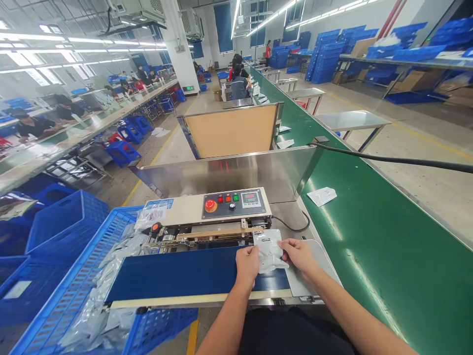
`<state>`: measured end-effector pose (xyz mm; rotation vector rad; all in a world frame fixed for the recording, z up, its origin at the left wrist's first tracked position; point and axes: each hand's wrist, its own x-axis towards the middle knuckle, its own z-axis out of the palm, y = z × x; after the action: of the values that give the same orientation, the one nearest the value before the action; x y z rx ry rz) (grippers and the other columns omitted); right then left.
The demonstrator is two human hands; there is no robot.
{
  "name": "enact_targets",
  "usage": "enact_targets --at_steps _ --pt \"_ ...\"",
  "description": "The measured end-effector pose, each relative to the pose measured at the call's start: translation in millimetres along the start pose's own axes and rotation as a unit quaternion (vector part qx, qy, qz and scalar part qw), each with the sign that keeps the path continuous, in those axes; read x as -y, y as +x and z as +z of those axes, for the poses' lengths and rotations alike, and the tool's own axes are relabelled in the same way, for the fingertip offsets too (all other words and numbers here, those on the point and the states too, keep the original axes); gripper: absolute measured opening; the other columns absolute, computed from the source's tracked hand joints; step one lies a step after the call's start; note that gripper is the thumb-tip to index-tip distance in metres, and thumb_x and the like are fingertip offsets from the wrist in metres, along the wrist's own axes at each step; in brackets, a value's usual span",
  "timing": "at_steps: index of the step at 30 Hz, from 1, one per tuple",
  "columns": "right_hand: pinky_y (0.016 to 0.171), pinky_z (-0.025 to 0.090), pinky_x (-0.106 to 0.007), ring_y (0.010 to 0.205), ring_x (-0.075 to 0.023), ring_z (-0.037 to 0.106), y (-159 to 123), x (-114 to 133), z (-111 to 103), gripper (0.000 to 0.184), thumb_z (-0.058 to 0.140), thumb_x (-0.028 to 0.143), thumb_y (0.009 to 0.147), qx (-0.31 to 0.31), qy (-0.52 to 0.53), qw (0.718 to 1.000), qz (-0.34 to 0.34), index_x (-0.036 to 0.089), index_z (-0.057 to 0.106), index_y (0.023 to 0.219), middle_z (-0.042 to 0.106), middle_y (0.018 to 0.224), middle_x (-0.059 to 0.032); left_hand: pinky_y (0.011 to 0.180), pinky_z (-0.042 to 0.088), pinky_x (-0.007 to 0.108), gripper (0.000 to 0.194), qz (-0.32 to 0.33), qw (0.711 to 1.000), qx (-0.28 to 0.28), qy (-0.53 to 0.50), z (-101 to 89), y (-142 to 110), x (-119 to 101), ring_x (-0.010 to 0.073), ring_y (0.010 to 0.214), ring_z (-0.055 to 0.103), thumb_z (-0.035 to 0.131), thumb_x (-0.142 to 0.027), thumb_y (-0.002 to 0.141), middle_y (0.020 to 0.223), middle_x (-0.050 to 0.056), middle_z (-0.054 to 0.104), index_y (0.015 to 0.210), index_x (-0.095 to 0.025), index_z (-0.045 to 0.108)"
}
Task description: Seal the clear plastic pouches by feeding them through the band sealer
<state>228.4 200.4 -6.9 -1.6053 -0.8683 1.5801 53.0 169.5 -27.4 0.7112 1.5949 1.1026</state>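
A white plastic pouch (269,252) with small dark print is held between my two hands, its upper edge at the right end of the band sealing machine (177,212). My left hand (247,266) pinches the pouch's left side, over the dark blue conveyor belt (173,276). On the pouch's right edge, my right hand (300,254) grips with thumb and fingers, above a metal plate (318,261). The control panel (232,203) carries a red stop button, lit buttons and a small display.
At the belt's left end, a blue crate (70,276) holds many filled pouches (96,301). A green conveyor (369,256) runs along my right, with a pouch (322,196) lying on it. Beyond the sealer stands a metal panel (229,172). Several people sit at far benches.
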Motion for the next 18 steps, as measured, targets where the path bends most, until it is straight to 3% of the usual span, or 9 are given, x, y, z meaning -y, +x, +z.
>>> enact_targets --at_steps 6,10,14,16,18 --pt "0.047 0.047 -0.022 0.047 -0.0107 0.054 2 -4 44 0.035 0.082 0.048 0.081 0.072 -0.019 0.996 0.039 0.018 0.066 0.069 0.064 0.055 -0.0013 0.051 0.027 0.024 0.049 0.000 0.998 -0.057 -0.011 -49.8 -1 1 0.0113 0.051 0.038 0.077 -0.058 0.077 0.049 -0.004 0.044 0.055 -0.018 0.064" --pt "0.048 0.051 -0.023 0.055 -0.0117 0.062 -9 -6 57 0.034 0.086 0.048 0.076 0.112 -0.011 0.993 0.046 0.016 0.074 0.079 0.075 0.079 -0.0065 0.057 0.040 0.025 0.040 0.015 0.996 -0.090 -0.022 -83.3 -8 2 0.0162 0.061 0.055 0.076 -0.055 0.082 0.060 -0.001 0.061 0.074 -0.015 0.078" --pt "0.043 0.047 -0.025 0.057 -0.0160 0.064 -27 -10 37 0.046 0.090 0.057 0.063 0.127 -0.038 0.990 0.048 0.018 0.082 0.086 0.079 0.087 -0.0112 0.082 0.057 0.031 0.037 0.030 0.977 -0.190 -0.097 -113.7 -31 13 0.0263 0.094 0.075 0.087 -0.048 0.077 0.095 0.007 0.081 0.096 -0.016 0.083" --pt "0.041 0.048 -0.028 0.058 -0.0191 0.065 -32 -17 12 0.050 0.091 0.061 0.058 0.106 -0.055 0.992 0.049 0.021 0.083 0.086 0.080 0.088 -0.0134 0.090 0.059 0.035 0.049 0.029 0.952 -0.263 -0.154 -126.9 -46 24 0.0268 0.100 0.077 0.093 -0.049 0.072 0.107 0.011 0.082 0.107 -0.016 0.082" --pt "0.039 0.048 -0.031 0.056 -0.0222 0.065 -29 -29 -21 0.051 0.091 0.064 0.055 0.074 -0.080 0.993 0.046 0.023 0.084 0.084 0.079 0.084 -0.0154 0.086 0.061 0.035 0.058 0.036 0.925 -0.328 -0.188 -139.0 -62 35 0.0246 0.094 0.077 0.095 -0.053 0.070 0.107 0.014 0.082 0.110 -0.014 0.081"
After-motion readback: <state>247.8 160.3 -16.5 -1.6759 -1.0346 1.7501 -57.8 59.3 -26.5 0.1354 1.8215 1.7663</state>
